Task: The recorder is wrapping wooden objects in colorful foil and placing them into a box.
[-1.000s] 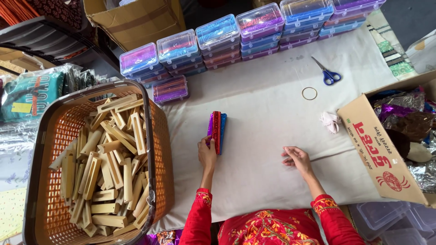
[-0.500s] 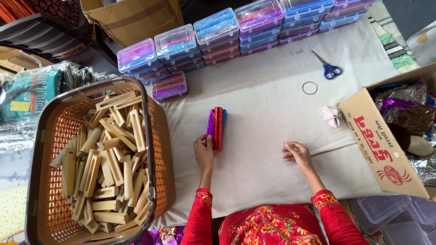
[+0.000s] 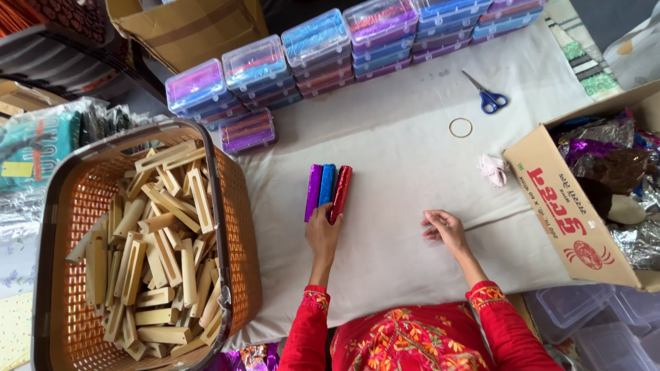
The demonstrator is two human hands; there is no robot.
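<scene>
Three foil-wrapped sticks point(image 3: 328, 191), purple, blue and red, are laid side by side on the white-covered counter point(image 3: 399, 165). Their near ends are touched by the left hand point(image 3: 322, 233), fingers loosely open. The right hand point(image 3: 445, 229) is rested empty, lightly curled, well apart.

You wear a bright red top with long sleeves. The left sleeve point(image 3: 307, 333) ends near the wrist with a little band of sewn flowers in orange, yellow and green. The right sleeve point(image 3: 505, 323) has the same flower band at its cuff. The front of the top point(image 3: 405, 343) is covered with more sewn flowers and leaves in orange and gold. Your left hand point(image 3: 323, 237) and right hand point(image 3: 447, 230) are bare, with no gloves.
</scene>
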